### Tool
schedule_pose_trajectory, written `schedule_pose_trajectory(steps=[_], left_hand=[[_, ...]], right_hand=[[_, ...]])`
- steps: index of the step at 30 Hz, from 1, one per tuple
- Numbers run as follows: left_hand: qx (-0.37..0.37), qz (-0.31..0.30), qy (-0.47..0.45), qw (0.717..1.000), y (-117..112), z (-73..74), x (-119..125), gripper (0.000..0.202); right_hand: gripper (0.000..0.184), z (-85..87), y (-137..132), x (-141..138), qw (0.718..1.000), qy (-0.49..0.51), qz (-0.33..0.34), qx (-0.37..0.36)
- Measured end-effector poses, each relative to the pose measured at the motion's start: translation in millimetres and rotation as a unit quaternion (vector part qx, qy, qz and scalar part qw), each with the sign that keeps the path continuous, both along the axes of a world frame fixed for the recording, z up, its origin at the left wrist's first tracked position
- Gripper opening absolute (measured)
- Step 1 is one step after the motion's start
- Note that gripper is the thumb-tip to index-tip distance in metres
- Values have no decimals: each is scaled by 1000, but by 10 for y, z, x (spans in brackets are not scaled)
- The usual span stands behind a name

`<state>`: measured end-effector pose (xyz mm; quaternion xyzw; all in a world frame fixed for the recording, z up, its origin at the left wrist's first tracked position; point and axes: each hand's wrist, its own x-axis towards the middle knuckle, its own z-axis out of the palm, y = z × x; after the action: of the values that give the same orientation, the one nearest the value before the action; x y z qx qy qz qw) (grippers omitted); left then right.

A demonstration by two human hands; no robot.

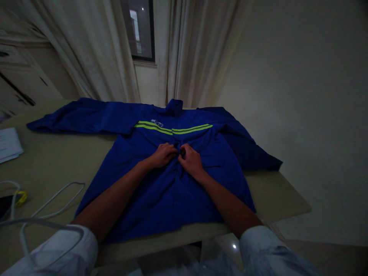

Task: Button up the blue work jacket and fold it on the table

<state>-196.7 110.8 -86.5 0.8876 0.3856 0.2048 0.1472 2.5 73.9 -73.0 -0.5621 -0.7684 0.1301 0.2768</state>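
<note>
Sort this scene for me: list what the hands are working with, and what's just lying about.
In use: left hand; right hand; blue jacket with reflective stripes.
Lying about: papers; white cable.

The single head-worn camera looked forward and down from close above the left hand (162, 155) and right hand (191, 161), facing the window (140, 30) at twelve o'clock.
</note>
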Motion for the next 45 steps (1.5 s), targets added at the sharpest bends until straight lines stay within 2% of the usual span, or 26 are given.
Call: schedule_pose_trajectory(steps=[7,11,17,24,29,35,43,45], left_hand=[[9,33,-4,999,0,-50,74,23],[0,69,-16,998,-17,-40,105,28],[-27,81,-38,996,-28,-33,97,25],[-97,105,-105,984,-33,50,90,26],[-131,159,-137,969,-45,94,127,32],[-129,198,-115,965,-111,173,185,35],[-110,200,-109,967,-125,181,204,34],[-85,192,-89,974,-92,169,165,33]], right_hand=[[28,-8,4,-25,1000,2,19,11],[25,-33,31,3,999,21,39,9],[20,-61,67,50,998,52,41,11],[18,-69,81,46,997,63,43,21],[11,-66,67,17,997,62,48,21],[10,-64,67,-12,995,77,54,29],[10,-85,87,-15,994,94,52,33],[11,-91,104,-5,993,103,42,33]])
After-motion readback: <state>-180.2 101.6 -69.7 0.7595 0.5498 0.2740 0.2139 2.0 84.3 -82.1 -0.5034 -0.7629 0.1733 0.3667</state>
